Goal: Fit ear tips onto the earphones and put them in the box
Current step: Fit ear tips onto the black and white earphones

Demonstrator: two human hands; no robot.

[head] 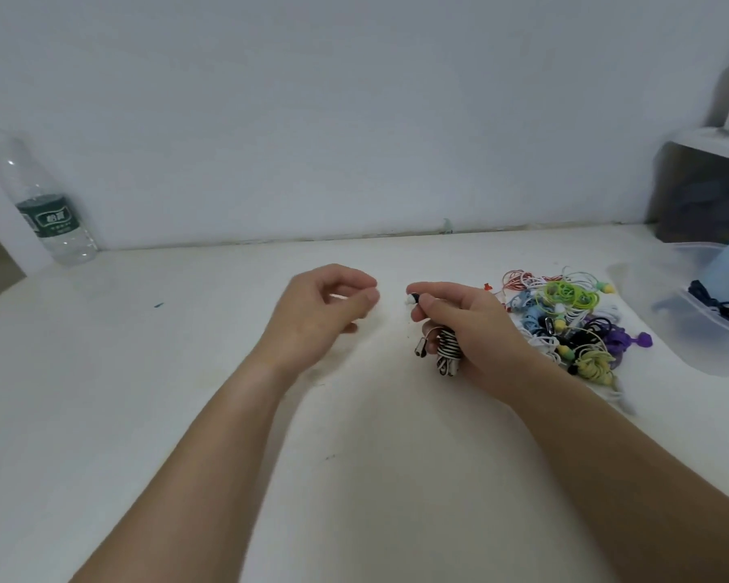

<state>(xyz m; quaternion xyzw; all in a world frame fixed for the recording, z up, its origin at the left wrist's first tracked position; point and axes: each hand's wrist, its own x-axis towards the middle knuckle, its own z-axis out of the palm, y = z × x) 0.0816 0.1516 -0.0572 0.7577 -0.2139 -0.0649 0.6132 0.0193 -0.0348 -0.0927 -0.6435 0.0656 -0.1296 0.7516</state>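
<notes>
While apart over the table [186,372], right hand [476,326] around striped earphones [447,351], left hand [316,313] loosely curled, empty.

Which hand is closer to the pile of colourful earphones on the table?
Right. The right hand, gripping a striped earphone bundle, sits just left of the pile; the left hand is farther left, beyond the right one.
</notes>
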